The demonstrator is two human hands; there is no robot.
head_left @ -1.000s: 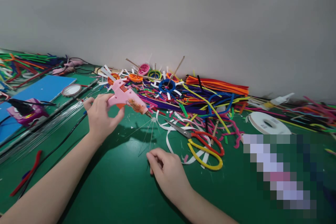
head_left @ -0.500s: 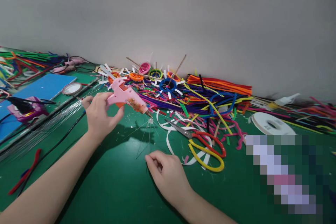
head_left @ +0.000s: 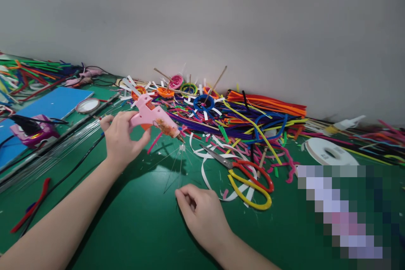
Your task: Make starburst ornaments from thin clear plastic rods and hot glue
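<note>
A green table (head_left: 142, 228) runs up to a grey wall (head_left: 202, 21). The left hand (head_left: 122, 139) curls round the handle of a pink glue gun (head_left: 155, 114), its nozzle close to a pale knot of fine strands (head_left: 181, 163). The right hand (head_left: 202, 211) has thumb and forefinger pressed together; whether a strand lies between them cannot be told. The gun is likely light and rigid, hot-tipped, best held by its handle; the strands look springy and slippery. Beyond lie scissors (head_left: 234, 168).
</note>
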